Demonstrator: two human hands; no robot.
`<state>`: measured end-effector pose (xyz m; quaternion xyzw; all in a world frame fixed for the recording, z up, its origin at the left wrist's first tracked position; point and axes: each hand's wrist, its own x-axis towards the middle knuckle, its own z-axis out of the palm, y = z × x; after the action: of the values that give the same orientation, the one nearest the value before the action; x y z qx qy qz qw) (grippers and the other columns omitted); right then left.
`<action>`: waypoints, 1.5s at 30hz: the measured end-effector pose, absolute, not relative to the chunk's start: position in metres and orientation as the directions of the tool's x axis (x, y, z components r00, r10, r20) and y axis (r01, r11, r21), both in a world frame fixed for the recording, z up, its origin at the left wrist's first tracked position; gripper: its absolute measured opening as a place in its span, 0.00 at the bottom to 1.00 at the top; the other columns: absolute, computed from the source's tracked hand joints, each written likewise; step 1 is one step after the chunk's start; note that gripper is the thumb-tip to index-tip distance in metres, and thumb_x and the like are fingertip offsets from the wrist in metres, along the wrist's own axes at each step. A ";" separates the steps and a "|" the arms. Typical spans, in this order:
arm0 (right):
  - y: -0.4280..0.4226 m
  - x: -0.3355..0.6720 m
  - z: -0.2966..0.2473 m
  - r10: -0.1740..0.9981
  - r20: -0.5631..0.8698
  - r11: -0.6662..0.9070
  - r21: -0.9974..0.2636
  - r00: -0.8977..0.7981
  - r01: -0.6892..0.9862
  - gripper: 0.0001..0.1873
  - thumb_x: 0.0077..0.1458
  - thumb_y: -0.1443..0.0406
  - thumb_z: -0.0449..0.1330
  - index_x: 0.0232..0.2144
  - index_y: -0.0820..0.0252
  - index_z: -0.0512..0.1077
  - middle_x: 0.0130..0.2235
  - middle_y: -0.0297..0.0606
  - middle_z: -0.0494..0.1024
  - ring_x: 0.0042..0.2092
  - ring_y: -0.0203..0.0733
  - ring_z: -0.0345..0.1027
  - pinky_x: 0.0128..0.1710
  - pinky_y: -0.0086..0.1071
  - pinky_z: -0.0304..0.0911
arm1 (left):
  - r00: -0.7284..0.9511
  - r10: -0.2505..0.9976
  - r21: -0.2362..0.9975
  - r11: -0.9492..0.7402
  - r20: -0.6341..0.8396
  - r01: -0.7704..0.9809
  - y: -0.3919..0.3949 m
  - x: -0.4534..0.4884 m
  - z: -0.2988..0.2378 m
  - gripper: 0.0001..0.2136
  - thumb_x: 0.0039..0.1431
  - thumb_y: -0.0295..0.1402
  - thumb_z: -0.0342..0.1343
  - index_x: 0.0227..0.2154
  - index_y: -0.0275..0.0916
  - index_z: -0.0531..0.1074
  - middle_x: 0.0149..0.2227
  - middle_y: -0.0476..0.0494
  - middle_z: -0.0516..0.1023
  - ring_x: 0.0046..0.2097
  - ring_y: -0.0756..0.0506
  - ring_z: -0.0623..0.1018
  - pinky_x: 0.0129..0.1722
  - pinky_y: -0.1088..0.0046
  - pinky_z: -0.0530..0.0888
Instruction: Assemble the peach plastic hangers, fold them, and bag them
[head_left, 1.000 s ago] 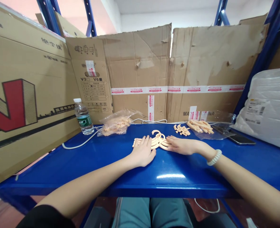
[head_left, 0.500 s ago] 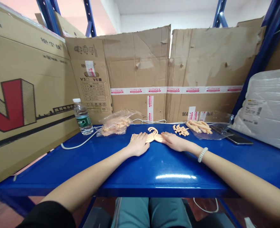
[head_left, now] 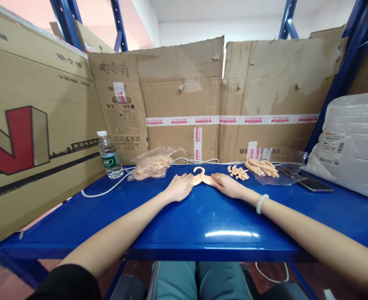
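Take the hangers (head_left: 205, 179) as the middle of the dial, with twelve pointing away from the person. They lie on the blue table (head_left: 184, 221), hook toward twelve, a pale arm running out to either side. How many are stacked there I cannot tell.

The left hand (head_left: 179, 187) lies palm down over the arm at nine, fingers stretched across it. The right hand (head_left: 230, 185) covers the arm at three in the same way, a pale bracelet (head_left: 262, 204) on its wrist. Both touch the hangers — whether they grip or only press, I cannot tell.

Near ten is a clear bag (head_left: 142, 156) with pale pieces inside; beyond it, also toward ten, a bottle (head_left: 110, 162) stands upright. Just past the right fingers, between two and three, is a small pile (head_left: 238, 172) of loose pieces. Next to it another bag (head_left: 287, 179) holds longer ones, and a phone (head_left: 317, 184) lies farther out at three. Cardboard (head_left: 184, 100) rises at twelve — taped across — with a white cable (head_left: 199, 161) along its foot.
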<state>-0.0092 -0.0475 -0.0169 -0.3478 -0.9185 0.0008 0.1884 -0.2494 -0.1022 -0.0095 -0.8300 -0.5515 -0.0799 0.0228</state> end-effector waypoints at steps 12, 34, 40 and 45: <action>-0.044 -0.009 -0.018 0.574 0.476 0.809 -0.202 -0.667 0.552 0.15 0.58 0.64 0.59 0.48 0.65 0.72 0.50 0.53 0.74 0.52 0.54 0.67 0.53 0.46 0.63 | 0.323 0.900 0.054 -0.353 0.293 0.934 -0.110 -0.244 -0.003 0.21 0.64 0.34 0.43 0.58 0.37 0.64 0.62 0.35 0.65 0.65 0.36 0.61 0.61 0.42 0.53; -0.064 -0.009 -0.007 0.593 0.480 0.786 -0.172 -0.646 0.593 0.09 0.54 0.75 0.55 0.34 0.63 0.73 0.34 0.39 0.73 0.34 0.41 0.68 0.34 0.31 0.62 | 0.378 0.835 0.009 -0.416 0.399 0.909 -0.119 -0.245 0.005 0.12 0.57 0.24 0.50 0.35 0.42 0.78 0.39 0.44 0.79 0.43 0.42 0.77 0.44 0.67 0.72; -0.062 -0.003 -0.006 0.581 0.426 0.802 -0.154 -0.694 0.577 0.09 0.55 0.73 0.56 0.38 0.63 0.73 0.40 0.44 0.73 0.41 0.46 0.70 0.44 0.37 0.65 | 0.386 0.843 0.000 -0.416 0.374 0.909 -0.121 -0.246 0.007 0.12 0.57 0.25 0.51 0.37 0.43 0.78 0.42 0.45 0.79 0.47 0.42 0.76 0.47 0.67 0.73; -0.061 -0.002 -0.004 0.547 0.401 0.832 -0.165 -0.735 0.530 0.10 0.56 0.71 0.55 0.39 0.64 0.74 0.41 0.47 0.73 0.45 0.49 0.68 0.49 0.42 0.64 | 0.379 0.850 -0.008 -0.405 0.365 0.914 -0.122 -0.247 0.008 0.13 0.58 0.24 0.49 0.39 0.42 0.77 0.44 0.44 0.79 0.48 0.42 0.76 0.49 0.65 0.72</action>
<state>-0.0020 -0.0607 -0.0035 -0.2891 -0.9311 0.0196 0.2214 -0.2475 -0.1225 0.0080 -0.8239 -0.5355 -0.1534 0.1045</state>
